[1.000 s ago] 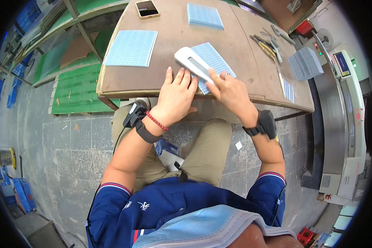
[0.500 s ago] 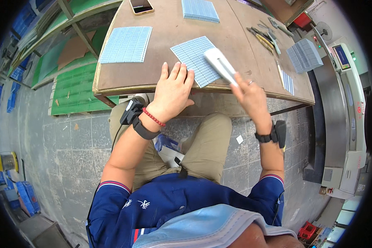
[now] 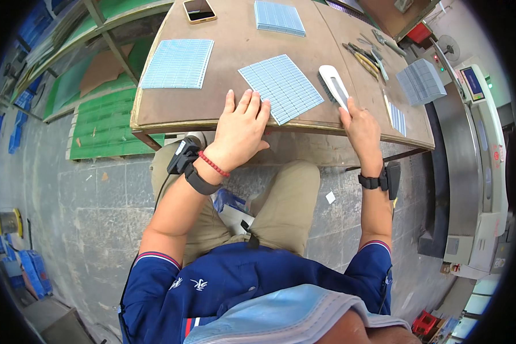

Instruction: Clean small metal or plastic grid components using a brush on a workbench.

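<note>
A light blue panel scored into a grid of small cells [image 3: 284,89] lies turned at an angle near the table's front edge. My left hand [image 3: 242,123] rests flat with fingers stretched out, its fingertips at the panel's near left edge. In my right hand [image 3: 362,129] is the handle of a white brush [image 3: 333,83] with dark bristles. The brush stands just right of the panel, apart from it, its bristles facing the panel.
On the brown table [image 3: 229,63] are a stack of blue panels [image 3: 178,64] at left, another stack [image 3: 279,18] at the back and a phone [image 3: 200,10]. Pliers and other hand tools [image 3: 367,60], a striped blue strip [image 3: 397,119] and a bundle of panels [image 3: 421,81] are at right.
The brush has moved right, off the panel to beside it, with my right hand. My left hand stays in nearly the same place.
</note>
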A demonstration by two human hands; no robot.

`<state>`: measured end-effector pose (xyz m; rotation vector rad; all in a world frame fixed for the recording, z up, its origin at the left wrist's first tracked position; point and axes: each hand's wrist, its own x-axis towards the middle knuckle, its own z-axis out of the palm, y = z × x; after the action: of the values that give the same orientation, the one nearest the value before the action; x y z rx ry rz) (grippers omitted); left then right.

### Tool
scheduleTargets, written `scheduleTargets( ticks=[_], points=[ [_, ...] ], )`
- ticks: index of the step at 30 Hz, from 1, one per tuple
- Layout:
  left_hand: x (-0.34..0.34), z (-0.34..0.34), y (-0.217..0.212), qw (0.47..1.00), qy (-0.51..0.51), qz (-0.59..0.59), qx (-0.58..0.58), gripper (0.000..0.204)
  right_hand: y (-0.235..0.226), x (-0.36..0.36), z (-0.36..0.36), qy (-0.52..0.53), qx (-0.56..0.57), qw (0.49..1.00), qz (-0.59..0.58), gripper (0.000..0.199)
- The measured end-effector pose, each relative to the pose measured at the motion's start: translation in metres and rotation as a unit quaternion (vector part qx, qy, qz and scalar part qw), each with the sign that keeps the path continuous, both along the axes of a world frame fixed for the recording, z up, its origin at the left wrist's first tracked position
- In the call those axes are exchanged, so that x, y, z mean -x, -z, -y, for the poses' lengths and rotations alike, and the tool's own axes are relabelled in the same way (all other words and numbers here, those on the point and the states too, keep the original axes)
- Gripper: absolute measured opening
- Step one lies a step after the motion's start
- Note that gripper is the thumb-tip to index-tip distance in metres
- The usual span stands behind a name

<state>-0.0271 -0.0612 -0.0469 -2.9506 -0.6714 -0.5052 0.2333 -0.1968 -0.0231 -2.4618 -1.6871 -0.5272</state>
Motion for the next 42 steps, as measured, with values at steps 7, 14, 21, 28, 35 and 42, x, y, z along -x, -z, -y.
scheduleTargets(
  ticks=[7,14,21,28,35,42],
  points=[
    [0.000,0.000,-0.003,1.000,-0.001,0.001,0.005,0.091,-0.005,0.056,0.008,-0.136,-0.028,0.989,-0.052,0.044],
    [-0.002,-0.001,0.000,1.000,0.000,-0.006,0.001,0.091,0.005,0.024,-0.012,0.026,0.014,1.000,-0.002,0.042],
    [-0.001,-0.001,-0.003,1.000,0.000,0.004,-0.003,0.092,0.002,-0.011,-0.041,-0.077,-0.036,0.990,-0.109,0.035],
    [0.001,0.001,-0.004,1.000,-0.009,-0.006,0.005,0.090,-0.005,0.062,-0.053,-0.215,-0.038,0.970,-0.104,0.036],
    [-0.003,-0.001,-0.002,1.000,0.010,0.007,0.001,0.090,-0.004,-0.026,-0.109,-0.055,-0.009,0.997,-0.056,0.034],
    [0.004,0.001,-0.003,1.000,0.002,-0.006,0.002,0.090,-0.015,0.042,-0.107,-0.235,-0.021,0.961,-0.142,0.034]
  ],
)
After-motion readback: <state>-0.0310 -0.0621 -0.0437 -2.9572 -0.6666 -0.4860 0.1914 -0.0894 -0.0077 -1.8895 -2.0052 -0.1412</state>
